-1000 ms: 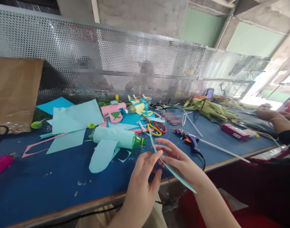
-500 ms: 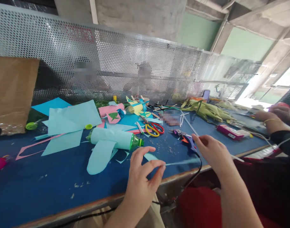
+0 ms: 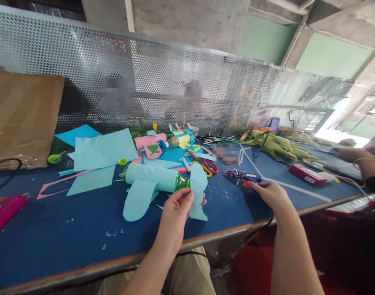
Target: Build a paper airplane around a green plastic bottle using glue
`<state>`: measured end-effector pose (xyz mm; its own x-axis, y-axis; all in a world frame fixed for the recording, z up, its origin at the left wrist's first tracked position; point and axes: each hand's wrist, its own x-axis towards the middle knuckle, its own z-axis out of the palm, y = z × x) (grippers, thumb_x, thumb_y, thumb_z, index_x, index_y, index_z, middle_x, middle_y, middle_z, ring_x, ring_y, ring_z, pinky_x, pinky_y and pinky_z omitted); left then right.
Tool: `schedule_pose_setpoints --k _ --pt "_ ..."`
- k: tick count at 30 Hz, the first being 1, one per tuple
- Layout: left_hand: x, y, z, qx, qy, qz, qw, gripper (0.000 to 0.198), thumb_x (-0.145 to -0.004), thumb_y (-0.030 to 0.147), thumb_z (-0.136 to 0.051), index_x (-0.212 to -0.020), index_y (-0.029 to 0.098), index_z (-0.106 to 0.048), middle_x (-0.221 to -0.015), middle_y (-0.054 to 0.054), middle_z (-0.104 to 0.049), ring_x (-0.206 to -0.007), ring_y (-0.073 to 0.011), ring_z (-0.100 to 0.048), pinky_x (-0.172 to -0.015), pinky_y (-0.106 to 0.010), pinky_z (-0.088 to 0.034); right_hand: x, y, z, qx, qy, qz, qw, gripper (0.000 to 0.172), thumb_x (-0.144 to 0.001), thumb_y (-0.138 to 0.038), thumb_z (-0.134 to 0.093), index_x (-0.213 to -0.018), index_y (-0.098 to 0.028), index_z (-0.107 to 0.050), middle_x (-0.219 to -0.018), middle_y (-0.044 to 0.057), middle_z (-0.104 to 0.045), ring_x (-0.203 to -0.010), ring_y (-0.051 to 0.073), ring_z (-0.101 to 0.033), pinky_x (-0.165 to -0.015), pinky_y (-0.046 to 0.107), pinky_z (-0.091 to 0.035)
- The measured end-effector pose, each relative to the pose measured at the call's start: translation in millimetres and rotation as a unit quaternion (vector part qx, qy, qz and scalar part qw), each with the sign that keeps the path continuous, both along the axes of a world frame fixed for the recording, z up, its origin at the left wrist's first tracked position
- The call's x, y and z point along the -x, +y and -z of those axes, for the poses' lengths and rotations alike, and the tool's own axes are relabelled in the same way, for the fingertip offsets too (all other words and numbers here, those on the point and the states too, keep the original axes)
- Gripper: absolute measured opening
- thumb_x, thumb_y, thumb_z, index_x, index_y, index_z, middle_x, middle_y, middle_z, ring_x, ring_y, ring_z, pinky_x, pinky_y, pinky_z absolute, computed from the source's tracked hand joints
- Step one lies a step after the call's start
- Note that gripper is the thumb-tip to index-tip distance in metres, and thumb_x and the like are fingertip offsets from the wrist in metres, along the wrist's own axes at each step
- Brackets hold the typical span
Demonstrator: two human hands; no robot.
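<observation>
My left hand [image 3: 176, 213] pinches a light blue paper wing shape [image 3: 197, 191] and holds it upright just in front of the neck of a green plastic bottle [image 3: 156, 181] wrapped in light blue paper. A matching paper wing [image 3: 138, 199] lies flat under the bottle's left side. My right hand [image 3: 269, 194] is closed around the handle of a blue and orange glue gun [image 3: 245, 179] lying on the blue table [image 3: 67, 237]; its black cord drops over the table edge.
Yellow and red scissors [image 3: 205, 167], sheets of light blue paper [image 3: 103, 152], pink scraps, paper-covered bottles and straws lie behind. A pink tool [image 3: 4, 209] sits far left. A perforated metal screen [image 3: 162, 78] backs the table. Another person's arms [image 3: 362, 159] rest at the right.
My right hand let go of the blue paper and moved right onto the glue gun. My left hand turned the paper from edge-on to face-on and raised it toward the bottle.
</observation>
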<state>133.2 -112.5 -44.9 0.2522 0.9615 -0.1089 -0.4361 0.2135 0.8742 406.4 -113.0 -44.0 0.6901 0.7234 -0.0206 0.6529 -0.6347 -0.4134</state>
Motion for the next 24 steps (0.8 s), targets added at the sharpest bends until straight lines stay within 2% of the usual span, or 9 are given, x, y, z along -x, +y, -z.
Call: schedule_pose_setpoints --k 2,3,5,7,9,13,16,19,24 --pt "2 1 -0.9 0.019 -0.029 -0.012 0.999 0.038 -0.064 0.039 -0.079 -0.09 0.014 -0.067 -0.084 -0.008 -0.074 -0.083 -0.0216 -0.07 -0.071 -0.026 -0.054 -1 -5 3.2 -0.099 0.09 0.02 0.991 0.04 -0.069 -0.055 -0.061 -0.058 -0.017 -0.065 -0.049 0.003 -0.057 -0.053 0.02 -0.056 -0.049 0.028 -0.039" --pt "2 2 -1.0 0.027 -0.042 -0.019 0.999 0.039 -0.063 0.039 -0.079 -0.09 0.014 -0.067 -0.085 -0.008 -0.074 -0.086 -0.0217 -0.07 -0.073 -0.026 -0.054 0 -7 4.7 -0.167 0.162 0.021 0.972 0.038 -0.066 -0.054 -0.064 -0.062 -0.016 -0.066 -0.053 0.003 -0.059 -0.053 0.018 -0.055 -0.049 0.027 -0.04" --pt "4 3 -0.6 0.032 -0.058 -0.032 0.997 0.041 -0.062 0.039 -0.08 -0.091 0.015 -0.067 -0.088 -0.008 -0.074 -0.09 -0.0219 -0.069 -0.076 -0.026 -0.053 8 -12 6.1 -0.286 0.319 -0.008 0.903 0.038 -0.06 -0.051 -0.072 -0.07 -0.015 -0.066 -0.062 0.002 -0.061 -0.052 0.014 -0.053 -0.047 0.024 -0.041" --pt "6 4 1.2 0.019 -0.051 -0.045 0.998 0.042 -0.064 0.04 -0.078 -0.095 0.015 -0.066 -0.092 -0.008 -0.073 -0.093 -0.0225 -0.068 -0.076 -0.027 -0.053 25 -17 3.6 -0.32 0.416 -0.061 0.849 0.04 -0.058 -0.05 -0.077 -0.074 -0.015 -0.065 -0.061 0.0 -0.058 -0.05 0.011 -0.049 -0.044 0.021 -0.039" --pt "10 5 4.1 -0.011 -0.018 -0.066 0.998 0.042 -0.069 0.044 -0.074 -0.099 0.016 -0.065 -0.094 -0.008 -0.073 -0.094 -0.0232 -0.067 -0.075 -0.027 -0.052 48 -22 -2.5 -0.32 0.453 -0.1 0.826 0.04 -0.058 -0.048 -0.08 -0.075 -0.016 -0.062 -0.058 -0.002 -0.054 -0.048 0.01 -0.047 -0.042 0.02 -0.039" --pt "16 4 10.0 -0.055 0.058 -0.12 0.99 0.039 -0.076 0.046 -0.067 -0.104 0.019 -0.062 -0.091 -0.008 -0.073 -0.092 -0.0234 -0.067 -0.075 -0.028 -0.05 96 -38 -16.2 -0.286 0.412 -0.216 0.838 0.041 -0.07 -0.048 -0.071 -0.095 -0.016 -0.062 -0.067 0.0 -0.06 -0.058 0.012 -0.054 -0.053 0.021 -0.044" --pt "18 2 12.0 -0.054 0.091 -0.144 0.984 0.039 -0.079 0.047 -0.064 -0.106 0.019 -0.061 -0.092 -0.008 -0.072 -0.087 -0.0214 -0.066 -0.073 -0.027 -0.049 118 -52 -19.3 -0.243 0.334 -0.271 0.869 0.031 -0.078 -0.048 -0.061 -0.084 -0.017 -0.059 -0.052 -0.003 -0.055 -0.049 0.012 -0.052 -0.05 0.023 -0.043" --pt "19 1 12.6 -0.05 0.135 -0.172 0.975 0.04 -0.08 0.048 -0.061 -0.106 0.018 -0.061 -0.091 -0.007 -0.07 -0.078 -0.0178 -0.063 -0.067 -0.024 -0.046 124 -63 -17.0 -0.217 0.248 -0.286 0.9 0.03 -0.081 -0.048 -0.056 -0.086 -0.019 -0.061 -0.051 -0.002 -0.058 -0.046 0.015 -0.055 -0.049 0.026 -0.047" --pt "18 0 15.3 -0.079 0.143 -0.17 0.972 0.036 -0.083 0.046 -0.058 -0.106 0.018 -0.061 -0.086 -0.005 -0.068 -0.072 -0.014 -0.058 -0.065 -0.021 -0.044 122 -70 -12.9 -0.235 0.14 -0.316 0.909 0.033 -0.083 -0.048 -0.052 -0.097 -0.021 -0.064 -0.07 0.004 -0.071 -0.049 0.018 -0.061 -0.043 0.026 -0.049"
